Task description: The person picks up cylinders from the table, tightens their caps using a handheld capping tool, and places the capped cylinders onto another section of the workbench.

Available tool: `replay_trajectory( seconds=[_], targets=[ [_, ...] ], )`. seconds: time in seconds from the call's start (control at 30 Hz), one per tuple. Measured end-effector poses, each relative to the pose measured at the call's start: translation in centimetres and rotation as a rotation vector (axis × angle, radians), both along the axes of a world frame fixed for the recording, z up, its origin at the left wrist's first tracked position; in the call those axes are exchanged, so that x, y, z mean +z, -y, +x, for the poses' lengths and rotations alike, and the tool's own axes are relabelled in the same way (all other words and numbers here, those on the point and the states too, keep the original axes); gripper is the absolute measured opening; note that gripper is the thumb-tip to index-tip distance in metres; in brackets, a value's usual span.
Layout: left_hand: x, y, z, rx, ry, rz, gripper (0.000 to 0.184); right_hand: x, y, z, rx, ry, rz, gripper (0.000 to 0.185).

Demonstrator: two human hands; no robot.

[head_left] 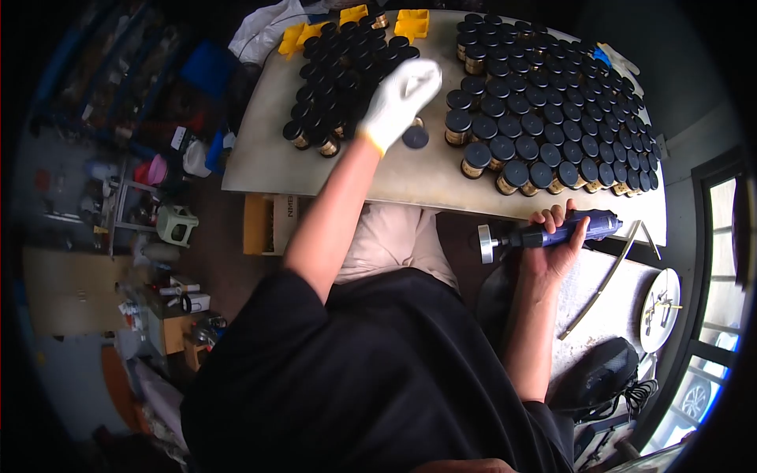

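Note:
My right hand point(553, 240) is wrapped round a blue electric screwdriver point(587, 226) fitted with a round silver capping head point(486, 243), held level just off the table's front edge. On my left hand point(404, 98) is a white glove with a yellow cuff. Its fingers are curled together, and whatever is in them is hidden. Just below that hand is a single black-lidded jar point(415, 137). Left of it stands a group of similar jars point(327, 87). Many more black-lidded jars point(544, 110) with gold-brown labels are packed in rows on the right.
Yellow plastic pieces point(412, 24) lie at the back of the table point(260, 162). A white glove point(623, 67) is at the back right. On a lower surface to my right are a thin rod point(603, 292), a round dish point(660, 311) and a black mesh object point(603, 370).

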State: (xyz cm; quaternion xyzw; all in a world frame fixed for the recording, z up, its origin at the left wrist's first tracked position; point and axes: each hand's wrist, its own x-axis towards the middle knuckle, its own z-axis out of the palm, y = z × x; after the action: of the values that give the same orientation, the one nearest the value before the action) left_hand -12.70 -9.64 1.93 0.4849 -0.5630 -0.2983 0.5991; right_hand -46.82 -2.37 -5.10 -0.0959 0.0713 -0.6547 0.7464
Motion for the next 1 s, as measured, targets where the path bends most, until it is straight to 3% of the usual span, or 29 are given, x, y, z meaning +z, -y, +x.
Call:
replay_trajectory(
  seconds=[0.07,0.13,0.2,0.4,0.57,0.6,0.67,0.7,0.8,0.87,0.93,0.97,1.0],
  targets=[
    [-0.5,-5.7,-1.7,0.029,0.412,0.148,0.044,0.0,-0.2,-0.1,0.000,0.011,0.014,0.042],
    [-2.7,-7.6,-1.0,0.063,0.926,-0.059,0.042,0.0,-0.1,0.1,0.013,0.005,0.027,0.042],
    [-3.6,-8.9,-0.4,0.056,0.887,-0.078,0.042,0.2,0.0,0.2,0.012,-0.006,0.032,0.042],
    [0.6,-13.3,1.2,-0.029,1.177,0.183,0.055,0.2,-0.2,0.0,0.020,0.033,0.014,0.042],
    [0.6,-13.7,1.4,-0.054,1.331,0.373,0.040,0.0,-0.3,0.0,0.008,0.017,0.025,0.044],
    [0.5,-14.0,0.7,-0.069,1.324,0.368,0.040,0.0,-0.3,0.0,-0.002,0.011,0.016,0.044],
    [0.2,-15.5,-1.4,-0.125,0.765,0.341,0.038,-0.2,-0.4,-0.1,-0.002,0.059,0.009,0.044],
    [0.9,-16.2,-3.5,-0.210,0.516,0.482,0.040,0.0,-0.4,-0.1,-0.005,0.104,0.029,0.044],
    [-0.8,-17.1,-7.7,-0.457,0.223,0.433,0.039,0.6,-0.5,0.1,-0.033,0.201,0.090,0.046],
    [-2.3,-16.8,-9.6,-0.487,-0.098,0.359,0.033,0.6,-0.5,0.0,-0.001,0.233,0.080,0.045],
    [-1.5,-15.4,-10.0,-0.576,0.568,0.503,0.028,1.1,-0.6,-0.2,-0.011,0.224,0.095,0.040],
    [-4.1,-15.6,-9.9,-0.532,0.460,0.322,0.025,1.2,-0.6,-0.3,0.014,0.193,0.080,0.037],
    [-3.8,-15.5,-9.9,-0.530,0.463,0.327,0.025,1.1,-0.5,-0.3,0.042,0.166,0.065,0.034]
  ],
)
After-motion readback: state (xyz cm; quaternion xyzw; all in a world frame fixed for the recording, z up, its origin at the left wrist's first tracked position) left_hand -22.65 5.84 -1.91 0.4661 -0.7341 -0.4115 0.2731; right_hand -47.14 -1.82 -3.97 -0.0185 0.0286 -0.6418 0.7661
